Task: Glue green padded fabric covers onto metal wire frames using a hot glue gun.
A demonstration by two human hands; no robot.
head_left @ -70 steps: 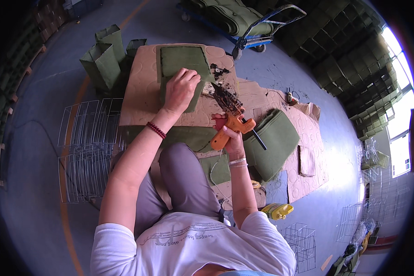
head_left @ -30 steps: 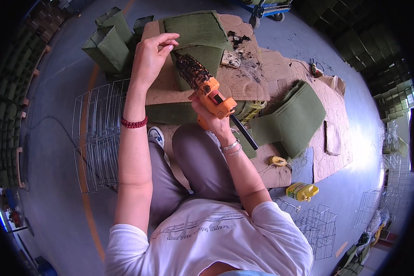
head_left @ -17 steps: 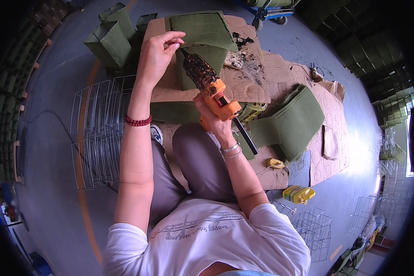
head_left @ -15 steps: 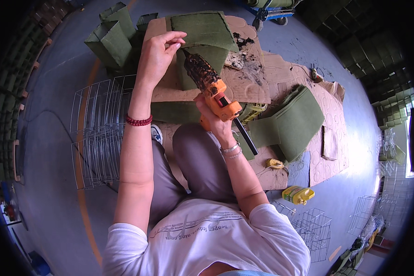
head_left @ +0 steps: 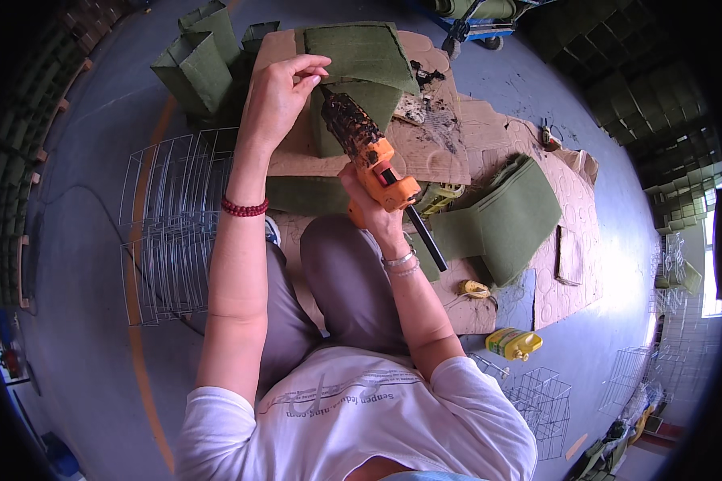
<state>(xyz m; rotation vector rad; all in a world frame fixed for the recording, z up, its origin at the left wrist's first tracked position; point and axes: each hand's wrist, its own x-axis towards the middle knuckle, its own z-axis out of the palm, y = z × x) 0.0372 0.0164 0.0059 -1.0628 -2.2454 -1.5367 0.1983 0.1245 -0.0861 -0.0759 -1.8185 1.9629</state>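
Observation:
My right hand (head_left: 374, 198) grips an orange glue gun (head_left: 381, 164) with its fingers wrapped round the handle. The gun's front is caked in black residue, and a black glue stick (head_left: 427, 239) sticks out of its rear. Its nozzle points away from me, close below the fingers of my left hand (head_left: 279, 94). Those fingers are pinched together at the left edge of a folded green felt piece (head_left: 357, 50); whatever is between the fingertips is hidden. The felt lies on a cardboard-topped surface (head_left: 293, 166) smeared with black at its right.
Upright green felt bags (head_left: 191, 76) stand at the far left, near stacked wire frames (head_left: 168, 232). At right, a stack of green felt (head_left: 517, 220) lies on cardboard, with a yellow tool (head_left: 474, 289) and a yellow bottle (head_left: 513, 344) nearer me. A blue cart (head_left: 483, 32) stands far off.
The whole view has shifted slightly. My hands, the glue gun and the felt keep nearly the same places relative to one another.

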